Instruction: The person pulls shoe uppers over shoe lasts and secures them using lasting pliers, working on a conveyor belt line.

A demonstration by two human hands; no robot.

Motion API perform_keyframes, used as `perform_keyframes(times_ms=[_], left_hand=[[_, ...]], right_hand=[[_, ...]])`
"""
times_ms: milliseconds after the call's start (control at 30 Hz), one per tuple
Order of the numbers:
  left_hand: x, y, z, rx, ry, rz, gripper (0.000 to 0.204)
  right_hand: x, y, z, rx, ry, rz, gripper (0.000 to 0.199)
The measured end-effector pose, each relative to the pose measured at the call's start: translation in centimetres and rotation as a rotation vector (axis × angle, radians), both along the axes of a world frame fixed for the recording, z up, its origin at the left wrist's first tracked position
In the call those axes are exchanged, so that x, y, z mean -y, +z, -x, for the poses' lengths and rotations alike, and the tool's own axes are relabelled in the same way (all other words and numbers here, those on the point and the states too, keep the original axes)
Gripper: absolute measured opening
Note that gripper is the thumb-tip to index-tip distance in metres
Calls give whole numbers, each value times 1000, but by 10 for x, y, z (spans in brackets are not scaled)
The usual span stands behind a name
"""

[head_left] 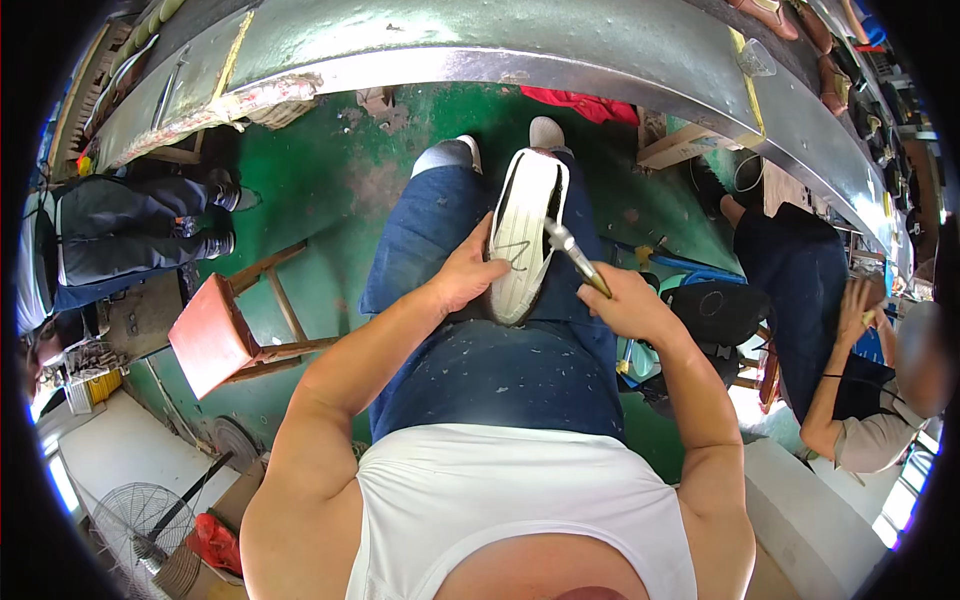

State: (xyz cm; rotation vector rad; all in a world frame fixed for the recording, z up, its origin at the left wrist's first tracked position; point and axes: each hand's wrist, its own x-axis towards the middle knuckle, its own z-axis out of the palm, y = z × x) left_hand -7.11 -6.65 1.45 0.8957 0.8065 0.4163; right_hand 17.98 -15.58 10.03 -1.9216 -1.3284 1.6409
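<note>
A shoe lies bottom up on my lap, its pale underside bearing a dark pen mark and its dark upper showing around the edge. My left hand grips the shoe's left side, with the thumb across the underside. In my right hand is a hammer, held by its handle. Its metal head is at the right edge of the shoe's underside; whether it touches cannot be told from here.
A long metal-topped workbench curves across the far side. To my left stands a red-seated stool, with a fan nearer. Someone stands at far left; another person sits at right. Red cloth lies under the bench.
</note>
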Motion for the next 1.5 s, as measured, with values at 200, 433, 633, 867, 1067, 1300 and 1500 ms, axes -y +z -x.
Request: perform_keyframes(times_ms=[200,433,633,867,1067,1300,1500], left_hand=[[10,4,-7,-15,-23,-31,96],[12,0,-10,160,-2,23,80],[1,17,-29,154,314,485,60],[1,-30,-37,-200,391,-34,56],[3,-28,-32,-439,254,-678,47],[-13,-5,-27,-590,-104,-917,55],[-27,32,-36,-751,-362,-785,60]], right_hand=[[-15,6,2,384,528,-335,46],[-49,33,14,517,740,-111,38],[-27,-6,24,476,669,-319,25],[-23,-10,24,383,524,-392,26],[-52,-9,22,577,434,-377,24],[-75,8,-9,141,304,209,31],[-86,-36,6,333,292,-343,40]])
